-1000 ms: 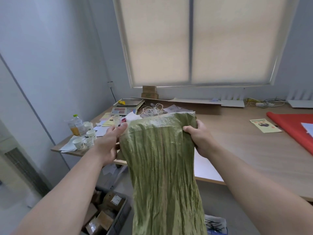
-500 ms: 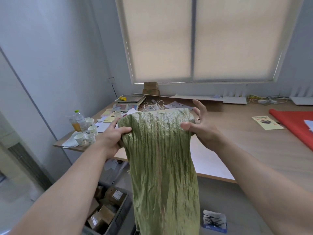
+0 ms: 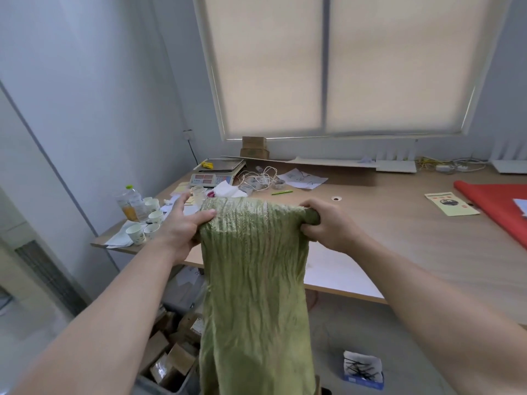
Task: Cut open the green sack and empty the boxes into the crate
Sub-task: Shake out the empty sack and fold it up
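Both hands hold the limp, crinkled green woven sack (image 3: 253, 269) up by its top edge: left hand (image 3: 182, 226) fingers pinching one corner, right hand (image 3: 328, 226) fisted on the other, over the grey crate (image 3: 168, 387) of brown cardboard boxes (image 3: 174, 357).

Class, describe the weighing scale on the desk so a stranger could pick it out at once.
Start at the big blinded window and drop to the wooden desk beneath it. At the desk's far left corner, below two stacked cardboard boxes, sits the weighing scale. Unlike the white cord tangle and papers beside it, it has a flat metal pan, a yellow item on top and red displays.
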A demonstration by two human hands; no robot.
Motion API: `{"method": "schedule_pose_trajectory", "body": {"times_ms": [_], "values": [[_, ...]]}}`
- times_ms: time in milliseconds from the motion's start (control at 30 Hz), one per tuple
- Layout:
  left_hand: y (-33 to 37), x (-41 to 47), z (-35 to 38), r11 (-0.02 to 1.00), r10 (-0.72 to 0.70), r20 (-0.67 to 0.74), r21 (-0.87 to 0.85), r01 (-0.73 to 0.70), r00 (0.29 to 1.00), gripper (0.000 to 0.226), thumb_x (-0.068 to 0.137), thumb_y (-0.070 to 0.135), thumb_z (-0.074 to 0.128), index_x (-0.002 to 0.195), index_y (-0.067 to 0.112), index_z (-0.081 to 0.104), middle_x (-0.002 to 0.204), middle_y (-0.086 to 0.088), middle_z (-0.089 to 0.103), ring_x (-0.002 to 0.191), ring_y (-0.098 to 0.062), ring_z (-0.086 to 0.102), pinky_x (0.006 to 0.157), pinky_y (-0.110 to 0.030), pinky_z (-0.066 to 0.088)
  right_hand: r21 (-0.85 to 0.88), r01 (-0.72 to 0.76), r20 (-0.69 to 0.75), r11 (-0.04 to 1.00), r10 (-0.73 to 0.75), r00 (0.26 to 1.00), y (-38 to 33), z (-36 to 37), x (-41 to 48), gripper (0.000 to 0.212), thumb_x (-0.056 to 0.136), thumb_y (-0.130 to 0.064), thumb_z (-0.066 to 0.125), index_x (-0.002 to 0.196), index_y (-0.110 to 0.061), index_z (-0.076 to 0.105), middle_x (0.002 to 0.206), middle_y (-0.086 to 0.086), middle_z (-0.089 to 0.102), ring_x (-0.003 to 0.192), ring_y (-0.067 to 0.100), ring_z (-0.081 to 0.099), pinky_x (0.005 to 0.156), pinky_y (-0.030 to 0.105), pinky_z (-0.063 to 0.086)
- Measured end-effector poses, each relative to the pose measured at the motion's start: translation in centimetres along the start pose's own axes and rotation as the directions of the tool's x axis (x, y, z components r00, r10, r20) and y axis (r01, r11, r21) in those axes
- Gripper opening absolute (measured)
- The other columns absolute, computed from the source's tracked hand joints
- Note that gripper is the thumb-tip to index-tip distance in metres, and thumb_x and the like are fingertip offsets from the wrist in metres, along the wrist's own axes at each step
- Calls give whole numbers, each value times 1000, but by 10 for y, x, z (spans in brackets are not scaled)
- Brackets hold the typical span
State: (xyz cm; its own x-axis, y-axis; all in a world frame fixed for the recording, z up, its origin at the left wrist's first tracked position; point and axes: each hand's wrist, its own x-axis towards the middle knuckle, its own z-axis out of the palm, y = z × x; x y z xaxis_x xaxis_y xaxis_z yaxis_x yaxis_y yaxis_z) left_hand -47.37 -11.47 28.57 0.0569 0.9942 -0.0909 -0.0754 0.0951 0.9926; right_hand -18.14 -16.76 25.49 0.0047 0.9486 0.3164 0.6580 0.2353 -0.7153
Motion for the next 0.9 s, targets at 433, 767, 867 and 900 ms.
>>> {"method": "schedule_pose_trajectory", "body": {"times_ms": [433,767,867,900], "values": [[2,-16,-1,849,261,243,402,-342,934,82,67,18,87,133,35,40,128,3,54,111,-13,59,96,-31,46,484,-147,-147,863,246,958,-1,-17,11,29,72,-11,68,96,-26,73,71,-3,67,58,15,57,61,32,50],[-4,-7,4,940,283,16,197,-280,959,21,80,11,76,100,11,71,95,-8,73,84,-24,69,70,-33,54,693,-134,-21,709,205,978,1,-29,6,49,67,-36,77,108,-21,56,101,5,60,85,17,61,74,32,47],[-8,-6,5,967,227,-51,127,-219,973,6,85,9,70,91,11,70,89,-9,71,82,-29,67,69,-37,55,666,-136,41,734,146,988,3,-24,1,69,56,-49,76,117,-24,55,125,11,55,107,19,56,87,32,45],[-7,-5,5,975,202,-61,106,-195,978,3,87,9,68,89,10,68,87,-11,70,80,-31,66,66,-38,55,657,-132,67,742,118,991,1,-23,-1,75,55,-50,76,123,-28,52,135,11,50,119,17,49,94,32,42]]}}
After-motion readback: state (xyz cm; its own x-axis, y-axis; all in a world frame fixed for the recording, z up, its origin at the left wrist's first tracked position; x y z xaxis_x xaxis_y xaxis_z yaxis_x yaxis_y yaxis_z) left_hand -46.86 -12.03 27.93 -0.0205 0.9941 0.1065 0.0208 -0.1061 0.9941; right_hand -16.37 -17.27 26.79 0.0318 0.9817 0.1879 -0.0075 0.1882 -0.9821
